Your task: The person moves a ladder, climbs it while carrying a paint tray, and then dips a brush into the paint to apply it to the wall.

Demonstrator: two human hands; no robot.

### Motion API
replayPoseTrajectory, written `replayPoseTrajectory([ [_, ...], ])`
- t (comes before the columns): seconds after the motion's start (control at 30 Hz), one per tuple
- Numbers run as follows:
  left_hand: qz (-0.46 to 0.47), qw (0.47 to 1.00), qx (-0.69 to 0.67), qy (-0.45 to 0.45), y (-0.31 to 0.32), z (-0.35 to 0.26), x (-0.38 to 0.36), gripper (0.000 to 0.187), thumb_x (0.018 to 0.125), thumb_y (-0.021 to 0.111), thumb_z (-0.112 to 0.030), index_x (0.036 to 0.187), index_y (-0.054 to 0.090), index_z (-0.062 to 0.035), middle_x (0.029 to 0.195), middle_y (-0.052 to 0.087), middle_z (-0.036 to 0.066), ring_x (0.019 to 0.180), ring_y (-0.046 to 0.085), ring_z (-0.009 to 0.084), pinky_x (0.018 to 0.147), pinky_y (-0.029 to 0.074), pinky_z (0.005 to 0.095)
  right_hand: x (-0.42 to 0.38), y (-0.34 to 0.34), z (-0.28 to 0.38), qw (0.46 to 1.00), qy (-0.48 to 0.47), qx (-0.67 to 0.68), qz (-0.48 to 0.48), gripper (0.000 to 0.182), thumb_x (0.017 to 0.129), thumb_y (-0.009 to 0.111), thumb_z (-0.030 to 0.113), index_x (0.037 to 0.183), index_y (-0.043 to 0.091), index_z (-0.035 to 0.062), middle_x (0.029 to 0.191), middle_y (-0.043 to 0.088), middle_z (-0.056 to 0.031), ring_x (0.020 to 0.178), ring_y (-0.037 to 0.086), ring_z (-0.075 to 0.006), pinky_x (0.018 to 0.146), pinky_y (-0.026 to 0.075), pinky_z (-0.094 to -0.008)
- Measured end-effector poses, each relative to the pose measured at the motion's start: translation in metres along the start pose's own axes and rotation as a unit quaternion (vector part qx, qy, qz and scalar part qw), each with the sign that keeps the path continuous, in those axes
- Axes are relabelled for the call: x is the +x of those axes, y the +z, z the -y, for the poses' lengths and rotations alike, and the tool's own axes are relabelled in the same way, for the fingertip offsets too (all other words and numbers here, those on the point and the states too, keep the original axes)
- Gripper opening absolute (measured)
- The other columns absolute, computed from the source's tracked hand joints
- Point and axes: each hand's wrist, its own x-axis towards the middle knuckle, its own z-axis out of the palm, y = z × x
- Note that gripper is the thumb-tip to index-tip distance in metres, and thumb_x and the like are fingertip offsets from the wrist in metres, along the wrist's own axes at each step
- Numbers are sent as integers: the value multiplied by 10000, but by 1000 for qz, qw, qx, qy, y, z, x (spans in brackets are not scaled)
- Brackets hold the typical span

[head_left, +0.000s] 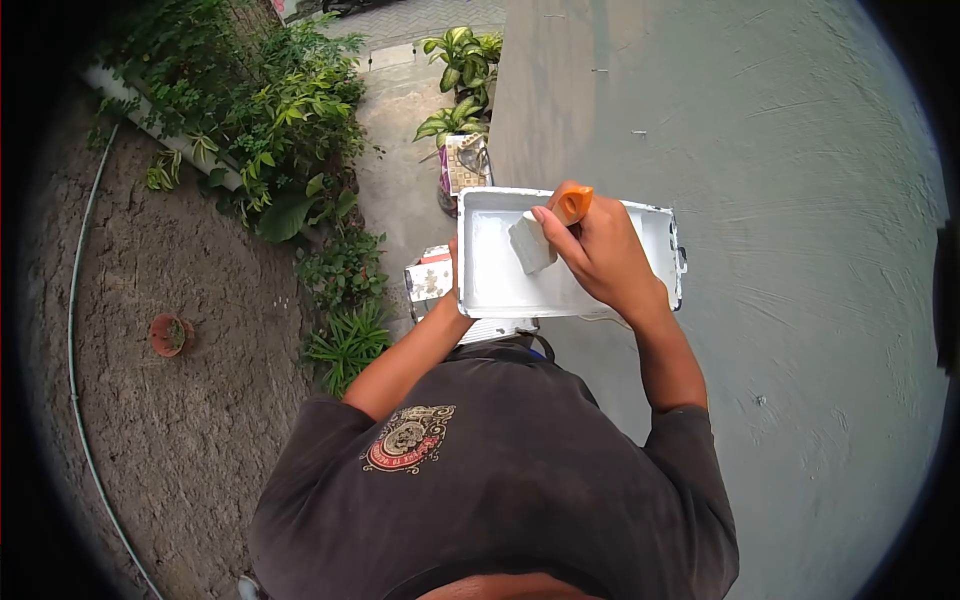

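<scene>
A white rectangular paint tray (490, 290) is held up in front of my chest, with white paint smeared over its inside. My left hand (456, 290) grips the tray's left side, most of its fingers hidden behind the wall. In my right hand (597, 250) is a paintbrush (572, 207) with an orange handle, the fingers wrapped round it. Its pale, paint-coated bristles (532, 244) point down and left over the inside of the tray; whether they touch the bottom I cannot tell.
A grey-painted wall (780, 200) rises close on the right. Left lie bare soil (220, 420), green plants (290, 130), a hose (75, 330) and a clay pot (171, 335). Below the tray, a paint-spotted white object (428, 281) stands near the path (395, 180).
</scene>
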Motion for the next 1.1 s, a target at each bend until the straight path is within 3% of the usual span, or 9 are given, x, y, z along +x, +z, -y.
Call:
replayPoseTrajectory([
  [0.17,17,1000,-24,7,-8,3,5,1073,724,518,-817,1477,338,-76,1426,467,173,1271,519,328,1043,468,491,0,-6,-4,1000,-2,-26,2,280,937,628,206,802,538,-21,573,526,-163,505,517,-305,518,395,-393],
  [0.37,34,998,-42,17,-39,13,13,952,805,412,-776,1480,346,-108,1442,454,162,1276,510,342,1033,463,525,-16,-24,-30,962,79,189,-179,243,985,590,228,849,587,27,633,579,0,565,525,-59,526,422,-220],
  [0.73,42,976,-206,-48,-42,7,14,939,798,424,-803,1473,378,-152,1470,444,100,1316,468,345,1088,374,578,-59,-37,-70,937,139,169,-274,243,984,588,225,856,586,18,674,602,-45,559,554,-90,527,460,-238],
  [0.8,79,950,-292,-75,-38,5,18,983,768,430,-840,1472,379,-155,1468,449,94,1317,466,340,1084,379,572,-61,-44,-70,902,161,275,-291,247,985,583,225,878,594,3,693,615,-70,561,577,-106,539,496,-251],
  [0.9,36,979,-180,-85,-42,8,32,1067,700,450,-899,1470,382,-163,1467,450,91,1322,457,323,1088,375,567,-66,-60,-62,864,200,372,-273,235,992,550,218,965,600,-10,774,648,-118,632,649,-176,606,563,-289],
  [0.93,52,988,-128,-70,-6,-4,24,496,1018,363,-390,1413,429,-97,1396,521,102,1252,528,270,1068,436,432,-66,-68,-49,864,204,379,-262,239,996,540,211,981,603,-19,818,658,-137,677,671,-205,629,581,-300],
  [1.03,121,981,-103,-106,13,-1,40,466,1006,386,-358,1396,433,-106,1385,523,94,1253,515,263,1089,406,428,-67,-102,-29,888,177,346,-245,257,991,567,214,1051,624,-29,896,661,-138,727,672,-205,679,601,-318],
  [1.07,96,967,-190,-142,32,-4,44,644,934,368,-586,1374,475,-129,1367,539,96,1246,526,324,1079,397,536,-66,-117,-15,922,167,279,-212,262,980,595,220,1056,639,-27,909,662,-130,759,679,-193,707,607,-320],
  [1.1,91,961,-209,-159,42,-5,50,649,936,356,-589,1380,468,-130,1378,531,98,1255,519,325,1083,390,540,-64,-131,-5,939,152,242,-191,268,978,598,225,1062,643,-26,919,663,-125,774,683,-191,715,609,-321],
])
